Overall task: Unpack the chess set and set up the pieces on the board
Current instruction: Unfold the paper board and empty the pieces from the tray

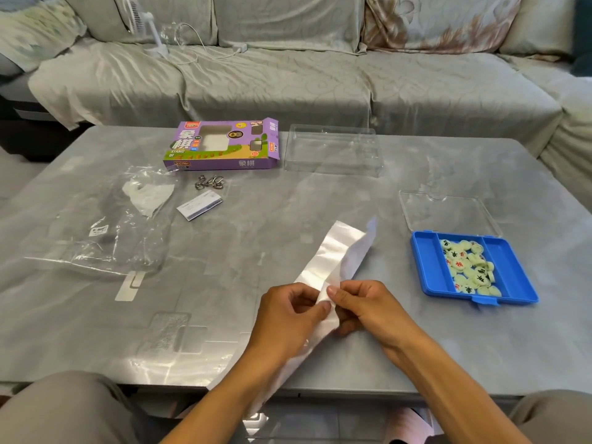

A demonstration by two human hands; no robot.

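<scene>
Two hands unfolding a folded white paper chess board point(333, 267) above a grey table point(256, 238).

Left hand point(288, 318) and right hand point(365, 310) pinch its layers together; peel gently apart, avoiding tears. Pieces point(469, 267) wait in the blue tray point(429, 267), right.

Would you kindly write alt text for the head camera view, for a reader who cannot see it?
Both hands, left hand and right hand, pinch a folded white sheet in a clear plastic sleeve over a grey table. To the right, an open blue plastic case holds pale round chess pieces; a purple cardboard box lies behind.
</scene>
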